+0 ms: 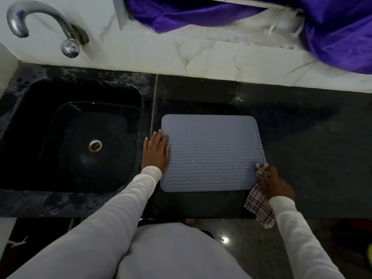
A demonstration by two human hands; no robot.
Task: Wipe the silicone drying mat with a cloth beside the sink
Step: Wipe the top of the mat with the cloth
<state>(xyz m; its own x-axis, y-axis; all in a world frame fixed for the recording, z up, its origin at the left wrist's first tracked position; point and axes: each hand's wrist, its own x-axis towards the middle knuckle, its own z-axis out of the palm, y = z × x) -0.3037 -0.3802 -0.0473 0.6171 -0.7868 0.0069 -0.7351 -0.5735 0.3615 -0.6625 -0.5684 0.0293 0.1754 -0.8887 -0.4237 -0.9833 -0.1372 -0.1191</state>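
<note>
Wiping looked to be at an early or edge stage. The silicone drying mat (211,154), pale blue with wavy ridges, lay flat on the dark countertop (302,127), just right of the black sink (80,137). The left hand (156,151) lay flat with straight fingers on the mat's left edge, pressing it down, partly on the counter too. No grip there, just a steadying palm.

The right hand (274,183) held the checked cloth (259,200) bunched in curled fingers, at the mat's near right corner. The bunched end of the cloth touched the mat edge; the loose tail hung off the counter front.

Progress, judged only from how things lay: small glints across the mat's middle looked like water drops, so most of the surface seemed not yet dried. Could not tell if any strip was already wiped; ridges looked the same everywhere. What was left: likely the whole middle and far side, plus the rim.

Wet patches showed on the counter round the sink and behind the mat. A chrome tap (40,23) stood over the sink's far corner, and purple fabric (332,33) lay on the ledge behind.
</note>
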